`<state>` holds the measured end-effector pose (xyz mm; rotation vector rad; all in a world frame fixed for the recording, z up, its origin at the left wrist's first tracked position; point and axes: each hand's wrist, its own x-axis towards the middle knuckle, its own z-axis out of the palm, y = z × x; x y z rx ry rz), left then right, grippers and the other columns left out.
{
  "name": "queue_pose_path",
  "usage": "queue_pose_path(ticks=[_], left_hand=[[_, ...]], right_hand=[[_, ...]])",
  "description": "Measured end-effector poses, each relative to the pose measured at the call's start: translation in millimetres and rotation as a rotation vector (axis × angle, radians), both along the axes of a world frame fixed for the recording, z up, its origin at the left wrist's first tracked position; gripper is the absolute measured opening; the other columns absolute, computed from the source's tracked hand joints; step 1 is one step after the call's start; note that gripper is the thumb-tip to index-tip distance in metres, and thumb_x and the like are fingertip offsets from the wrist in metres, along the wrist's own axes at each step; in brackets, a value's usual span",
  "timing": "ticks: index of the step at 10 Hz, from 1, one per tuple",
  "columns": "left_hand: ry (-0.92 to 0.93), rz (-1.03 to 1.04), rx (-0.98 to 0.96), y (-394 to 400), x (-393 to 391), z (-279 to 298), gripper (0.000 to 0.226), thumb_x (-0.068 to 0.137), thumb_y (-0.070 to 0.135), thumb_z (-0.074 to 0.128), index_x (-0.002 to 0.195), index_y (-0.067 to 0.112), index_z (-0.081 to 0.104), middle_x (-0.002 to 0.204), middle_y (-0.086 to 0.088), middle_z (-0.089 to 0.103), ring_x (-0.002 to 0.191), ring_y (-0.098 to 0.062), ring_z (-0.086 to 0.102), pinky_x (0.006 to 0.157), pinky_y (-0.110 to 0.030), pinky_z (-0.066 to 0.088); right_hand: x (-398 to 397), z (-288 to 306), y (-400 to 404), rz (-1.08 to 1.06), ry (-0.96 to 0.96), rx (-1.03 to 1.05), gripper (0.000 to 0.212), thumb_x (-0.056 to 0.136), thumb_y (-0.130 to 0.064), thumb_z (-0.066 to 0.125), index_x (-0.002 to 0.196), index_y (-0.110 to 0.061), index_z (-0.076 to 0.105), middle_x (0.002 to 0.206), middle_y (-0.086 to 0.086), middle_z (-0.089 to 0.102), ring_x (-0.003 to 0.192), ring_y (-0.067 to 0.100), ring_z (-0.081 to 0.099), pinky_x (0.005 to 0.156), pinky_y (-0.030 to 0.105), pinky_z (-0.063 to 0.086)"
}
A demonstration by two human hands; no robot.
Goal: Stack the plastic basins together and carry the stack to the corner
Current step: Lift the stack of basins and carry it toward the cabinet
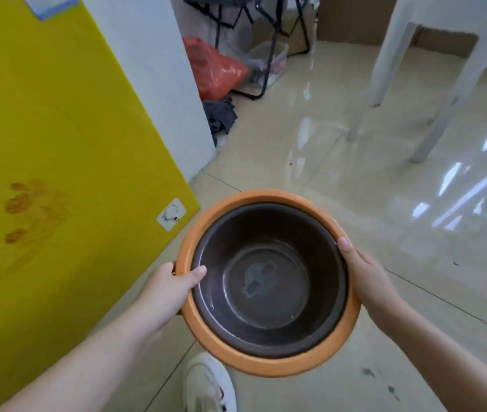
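At the bottom centre of the frame a white shoe (209, 385) is seen on the pale glossy tiled floor (384, 233); just above it, in the lower middle, the stack is held clear of the floor: a dark brown basin (266, 281) is nested inside an orange basin (269, 359), whose rim shows all round it; the left hand (173, 289) is clamped on the left rim, thumb laid over the edge onto the dark basin, and the right hand (367, 275) is clamped on the right rim in the same way, the remaining fingers of both being hidden beneath; the stacking is therefore judged done, and the carrying is judged under way, with the setting-down in the corner left to do; which corner is meant cannot be told; a pale mark is seen on the bottom of the inner basin, and whether it is water or wear cannot be told; dark scuffs are seen on the tiles at lower right; to the left a yellow panel (43, 129) fills the frame, with a small adhesive hook (171, 214) near its lower edge; beyond it a white panel (159, 69) is seen; farther off, at upper centre, a red plastic bag (215, 69), a dark cloth (221, 117), a clear plastic box (272, 60) and a black metal frame (269, 46) are gathered; at upper right the legs of a white plastic stool (432, 55) are reflected in the floor.
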<state>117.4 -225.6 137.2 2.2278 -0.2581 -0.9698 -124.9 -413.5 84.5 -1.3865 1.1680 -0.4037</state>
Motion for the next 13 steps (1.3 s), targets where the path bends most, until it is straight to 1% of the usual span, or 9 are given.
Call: queue_pose_path(ticks=[1, 2, 4, 5, 6, 8, 10, 11, 13], left_hand=[[0.131, 0.178, -0.091, -30, 44, 0, 0.027, 0.087, 0.033, 0.070, 0.094, 0.008, 0.076, 0.081, -0.008, 0.081, 0.084, -0.030, 0.075, 0.072, -0.035, 0.055], [0.341, 0.365, -0.190, -67, 85, 2, 0.025, 0.082, 0.026, 0.077, 0.098, 0.007, 0.077, 0.085, -0.009, 0.081, 0.092, -0.030, 0.074, 0.087, -0.040, 0.056], [0.510, 0.526, -0.240, -172, 137, -6, 0.015, 0.086, 0.024, 0.073, 0.094, 0.011, 0.071, 0.098, -0.011, 0.077, 0.094, -0.027, 0.070, 0.089, -0.042, 0.056], [0.409, 0.571, -0.244, -222, 160, -50, 0.022, 0.089, 0.028, 0.069, 0.103, 0.011, 0.072, 0.097, -0.008, 0.077, 0.089, -0.025, 0.071, 0.074, -0.038, 0.058], [0.180, 0.530, -0.156, -261, 177, -103, 0.030, 0.096, 0.028, 0.056, 0.119, 0.011, 0.065, 0.113, -0.011, 0.073, 0.100, -0.031, 0.069, 0.083, -0.043, 0.058], [-0.174, 0.474, 0.012, -311, 221, -151, 0.038, 0.103, 0.025, 0.041, 0.134, 0.007, 0.054, 0.131, -0.017, 0.062, 0.118, -0.037, 0.060, 0.100, -0.049, 0.050], [-0.272, 0.428, 0.066, -314, 265, -157, 0.040, 0.104, 0.016, 0.037, 0.139, 0.000, 0.048, 0.137, -0.022, 0.057, 0.125, -0.039, 0.055, 0.102, -0.045, 0.045], [-0.295, 0.418, 0.121, -310, 272, -163, 0.038, 0.102, 0.009, 0.035, 0.136, -0.003, 0.046, 0.139, -0.023, 0.055, 0.126, -0.039, 0.054, 0.102, -0.043, 0.044], [-0.332, 0.366, 0.167, -312, 279, -169, 0.040, 0.098, 0.005, 0.039, 0.136, -0.005, 0.045, 0.137, -0.026, 0.055, 0.125, -0.041, 0.053, 0.101, -0.043, 0.043]], right_hand=[[57, 10, -42, 0.002, 0.053, -0.008, 0.048, 0.102, -0.055, 0.040, 0.102, -0.021, 0.075, 0.088, 0.005, 0.079, 0.084, 0.023, 0.074, 0.079, 0.042, 0.059], [99, 24, -86, -0.041, 0.098, 0.008, 0.047, 0.102, -0.054, 0.043, 0.101, -0.021, 0.076, 0.086, 0.004, 0.079, 0.085, 0.025, 0.074, 0.079, 0.042, 0.057], [164, 6, -180, -0.104, 0.181, 0.059, 0.042, 0.104, -0.046, 0.045, 0.087, -0.019, 0.072, 0.073, 0.000, 0.071, 0.072, 0.020, 0.066, 0.062, 0.031, 0.046], [196, -39, -220, -0.150, 0.159, 0.064, 0.042, 0.105, -0.042, 0.044, 0.091, -0.014, 0.072, 0.076, 0.002, 0.069, 0.071, 0.019, 0.064, 0.062, 0.031, 0.047], [223, -92, -243, -0.146, 0.131, 0.018, 0.051, 0.105, -0.044, 0.039, 0.096, -0.003, 0.069, 0.075, 0.006, 0.063, 0.072, 0.024, 0.062, 0.067, 0.039, 0.051], [278, -140, -268, -0.114, 0.116, -0.062, 0.037, 0.101, -0.038, 0.038, 0.095, -0.014, 0.065, 0.084, 0.009, 0.067, 0.082, 0.031, 0.067, 0.063, 0.038, 0.053], [312, -139, -258, -0.010, 0.000, -0.029, 0.023, 0.103, -0.017, 0.042, 0.110, -0.018, 0.064, 0.096, 0.003, 0.067, 0.085, 0.016, 0.063, 0.061, 0.024, 0.043], [319, -143, -251, -0.017, -0.040, -0.019, 0.030, 0.106, -0.020, 0.040, 0.128, -0.021, 0.061, 0.112, 0.000, 0.066, 0.102, 0.016, 0.060, 0.074, 0.024, 0.043], [318, -147, -250, 0.037, 0.020, -0.069, 0.033, 0.108, -0.030, 0.036, 0.135, -0.026, 0.054, 0.119, -0.001, 0.064, 0.109, 0.018, 0.061, 0.089, 0.034, 0.046]])
